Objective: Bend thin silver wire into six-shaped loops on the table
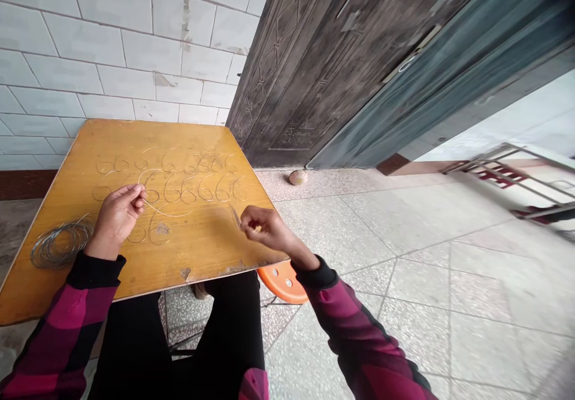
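1. Head view: your left hand [117,217] pinches a thin wire [168,215] above the wooden table [211,247]; your right hand [263,227] curls nearly shut, and what it holds is unclear.
2. A wire coil [60,244] lies at the table's 8 o'clock, near rows of bent wire sixes [188,189].

left hand [117,217] pinched closed, right hand [263,226] curled inward, both raised
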The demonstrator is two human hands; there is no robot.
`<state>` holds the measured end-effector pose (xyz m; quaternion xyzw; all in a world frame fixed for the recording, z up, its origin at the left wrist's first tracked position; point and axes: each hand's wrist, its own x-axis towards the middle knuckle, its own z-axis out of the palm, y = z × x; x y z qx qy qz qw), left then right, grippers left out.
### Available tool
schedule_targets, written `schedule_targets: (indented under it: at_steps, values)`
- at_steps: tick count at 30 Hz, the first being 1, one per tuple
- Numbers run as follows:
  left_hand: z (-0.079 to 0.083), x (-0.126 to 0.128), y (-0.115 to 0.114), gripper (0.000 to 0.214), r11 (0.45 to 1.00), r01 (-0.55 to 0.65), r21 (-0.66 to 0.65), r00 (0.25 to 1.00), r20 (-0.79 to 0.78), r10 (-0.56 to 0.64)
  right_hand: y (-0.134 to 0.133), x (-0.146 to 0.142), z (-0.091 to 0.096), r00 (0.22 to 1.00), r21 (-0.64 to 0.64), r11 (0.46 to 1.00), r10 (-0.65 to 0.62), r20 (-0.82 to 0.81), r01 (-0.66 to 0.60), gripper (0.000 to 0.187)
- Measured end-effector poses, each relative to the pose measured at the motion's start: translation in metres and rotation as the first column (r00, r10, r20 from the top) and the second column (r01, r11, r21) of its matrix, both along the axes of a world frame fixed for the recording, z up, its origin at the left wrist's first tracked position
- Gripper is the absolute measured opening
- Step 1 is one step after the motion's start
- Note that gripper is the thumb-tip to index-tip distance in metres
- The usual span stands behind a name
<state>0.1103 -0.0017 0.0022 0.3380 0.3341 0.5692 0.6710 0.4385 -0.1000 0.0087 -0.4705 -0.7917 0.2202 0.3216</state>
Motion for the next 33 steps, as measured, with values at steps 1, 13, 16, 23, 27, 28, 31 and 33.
schedule_targets:
  at_steps: [1, 13, 16, 23, 27, 28, 31, 33]
  values:
    - [-0.001, 0.0, 0.0, 0.013, 1.0, 0.0, 0.0, 1.0, -0.001, 0.0, 0.004, 0.007, 0.004, 0.996, -0.04, 0.999, -0.039, -0.085, 0.035, 0.006]
    - [-0.004, 0.001, 0.0, 0.013, 1.0, 0.015, -0.004, 1.0, -0.026, -0.015, 0.088, 0.025, 0.033, 0.756, 0.399, 0.908, -0.351, 0.553, 0.13, 0.019]
    - [-0.005, 0.001, 0.0, 0.013, 1.0, 0.015, -0.005, 0.999, -0.037, -0.015, 0.103, 0.014, -0.001, 0.581, 0.239, 0.971, -0.188, 0.792, -0.013, 0.025]
    - [-0.005, 0.002, -0.001, 0.012, 1.0, 0.023, -0.009, 0.999, -0.03, -0.023, 0.107, 0.011, -0.031, 0.46, 0.081, 0.994, -0.039, 0.887, -0.072, 0.027]
    - [-0.005, 0.002, -0.001, 0.012, 1.0, 0.022, -0.004, 0.999, -0.036, -0.022, 0.108, 0.004, -0.016, 0.448, 0.009, 0.997, 0.024, 0.894, -0.071, 0.027]
    - [-0.005, 0.002, -0.001, 0.012, 1.0, 0.024, -0.004, 0.999, -0.039, -0.024, 0.109, 0.001, -0.013, 0.436, -0.012, 0.997, 0.045, 0.899, -0.077, 0.026]
    - [-0.006, 0.002, -0.001, 0.013, 1.0, 0.028, -0.003, 0.999, -0.046, -0.028, 0.114, -0.009, -0.009, 0.378, -0.041, 0.995, 0.073, 0.923, -0.092, 0.026]
    - [-0.006, 0.002, 0.0, 0.013, 1.0, 0.029, -0.004, 0.998, -0.053, -0.029, 0.118, -0.014, -0.01, 0.344, -0.033, 0.995, 0.065, 0.937, -0.098, 0.027]
